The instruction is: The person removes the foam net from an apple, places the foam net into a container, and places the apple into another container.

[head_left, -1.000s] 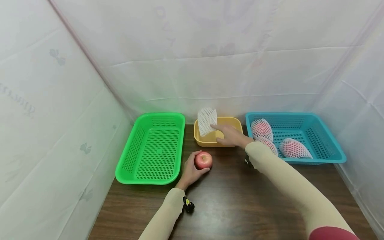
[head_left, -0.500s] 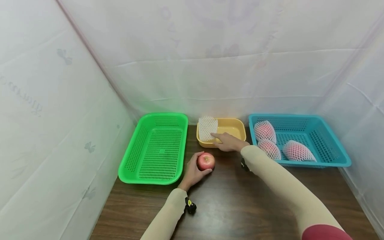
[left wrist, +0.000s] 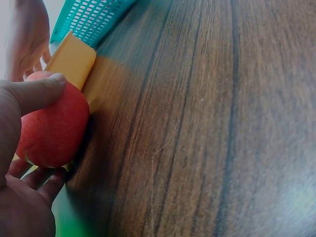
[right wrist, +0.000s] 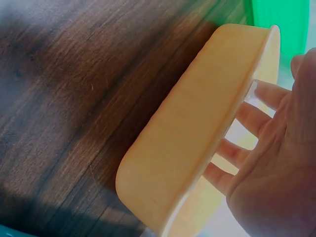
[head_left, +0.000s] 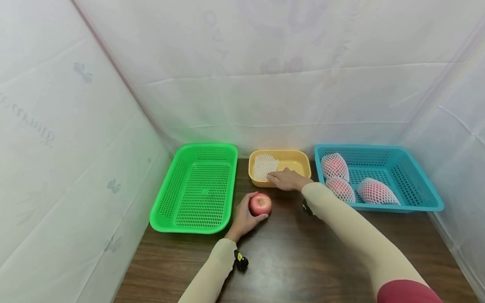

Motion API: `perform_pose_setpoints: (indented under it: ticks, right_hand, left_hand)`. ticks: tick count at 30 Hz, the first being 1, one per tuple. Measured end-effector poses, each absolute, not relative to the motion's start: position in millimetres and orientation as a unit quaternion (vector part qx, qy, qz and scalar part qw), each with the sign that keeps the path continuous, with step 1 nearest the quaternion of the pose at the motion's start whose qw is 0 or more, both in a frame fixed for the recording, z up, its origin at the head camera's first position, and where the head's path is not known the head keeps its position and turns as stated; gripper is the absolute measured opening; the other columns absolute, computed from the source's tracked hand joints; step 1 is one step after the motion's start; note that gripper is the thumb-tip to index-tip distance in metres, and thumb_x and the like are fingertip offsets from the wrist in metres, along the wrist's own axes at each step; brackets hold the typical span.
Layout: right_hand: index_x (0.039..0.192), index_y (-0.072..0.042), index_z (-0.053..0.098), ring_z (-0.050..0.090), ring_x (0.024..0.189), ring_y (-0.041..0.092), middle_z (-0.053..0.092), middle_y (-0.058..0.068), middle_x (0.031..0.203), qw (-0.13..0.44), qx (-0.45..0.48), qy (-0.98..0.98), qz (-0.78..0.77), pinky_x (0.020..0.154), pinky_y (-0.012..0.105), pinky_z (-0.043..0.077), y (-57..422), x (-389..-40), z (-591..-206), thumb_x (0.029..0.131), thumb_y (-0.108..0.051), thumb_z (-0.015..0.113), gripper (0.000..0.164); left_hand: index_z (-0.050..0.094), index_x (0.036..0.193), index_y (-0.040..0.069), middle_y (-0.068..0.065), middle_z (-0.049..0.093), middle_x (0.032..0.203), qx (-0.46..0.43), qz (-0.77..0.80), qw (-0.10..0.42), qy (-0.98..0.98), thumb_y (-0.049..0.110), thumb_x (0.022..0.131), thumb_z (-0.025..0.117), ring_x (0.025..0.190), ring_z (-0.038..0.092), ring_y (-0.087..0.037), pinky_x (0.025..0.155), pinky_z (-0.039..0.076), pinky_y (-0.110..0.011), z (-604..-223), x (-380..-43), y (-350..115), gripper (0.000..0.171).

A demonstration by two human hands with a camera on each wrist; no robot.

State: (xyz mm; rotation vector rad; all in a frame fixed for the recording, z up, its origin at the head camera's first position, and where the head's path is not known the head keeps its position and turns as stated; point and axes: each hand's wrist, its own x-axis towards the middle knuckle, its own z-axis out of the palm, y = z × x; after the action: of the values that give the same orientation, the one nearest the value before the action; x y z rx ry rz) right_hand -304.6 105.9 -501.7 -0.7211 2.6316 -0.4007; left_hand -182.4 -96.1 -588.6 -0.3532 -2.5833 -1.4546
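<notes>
The apple (head_left: 259,204) is gripped by the left hand (head_left: 242,219), thumb on top and fingers curled underneath, and is held down on the tabletop (head_left: 303,261) just in front of the yellow tub (head_left: 299,158), apparently steadied so it cannot roll. The right hand (head_left: 288,180) is reached over the tub's near rim, fingers extended and spread inside, fingertips laid on the white foam net (head_left: 264,166) that lies in the tub's left half; the net is touched, not clearly pinched, so the hand is read as open. In the right wrist view the fingers (right wrist: 256,118) are seen straight behind the tub wall (right wrist: 197,143). A green basket (head_left: 197,187) is set at the left, close to the apple. A blue basket (head_left: 417,176) is set at the right, with three netted fruits (head_left: 373,190) inside. White sheeting (head_left: 265,84) is hung round the tabletop. The tub's near rim is crossed by the right hand; nothing else lies between hands and net.
</notes>
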Motion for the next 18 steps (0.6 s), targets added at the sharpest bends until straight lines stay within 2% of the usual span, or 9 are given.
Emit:
perform_pose_setpoints:
  ticks: [10,16,18]
  right_hand:
    - [0.148,-0.015,0.044,0.026,0.140,0.045,0.042,0.011,0.150,0.199,-0.250,0.939,-0.124,0.112,0.062,0.017,107.1,-307.3,-503.7,0.103,-0.054,0.025,0.062]
    - [0.148,-0.020,0.044,0.027,0.137,0.048,0.041,0.018,0.148,0.201,-0.235,0.945,-0.107,0.109,0.062,0.024,108.0,-306.3,-504.2,0.102,-0.058,0.025,0.063]
    - [0.148,-0.021,0.044,0.027,0.136,0.047,0.040,0.019,0.147,0.200,-0.232,0.947,-0.102,0.107,0.062,0.026,108.3,-306.4,-504.4,0.101,-0.059,0.024,0.063]
  left_hand:
    - [0.047,0.137,0.010,-0.005,0.055,0.131,-0.125,-0.477,0.080,-0.866,0.027,0.072,0.088,0.118,0.055,-0.020,0.099,0.045,-0.043,-586.2,-181.3,-94.9,0.079]
    - [0.049,0.134,0.004,-0.010,0.058,0.127,-0.116,-0.420,0.072,-0.897,0.024,0.069,0.089,0.116,0.057,-0.025,0.098,0.046,-0.043,-573.5,-182.0,-91.5,0.079]
    - [0.048,0.134,0.003,-0.012,0.057,0.127,-0.109,-0.380,0.056,-0.917,0.024,0.069,0.089,0.117,0.055,-0.027,0.099,0.045,-0.044,-565.1,-182.6,-88.4,0.080]
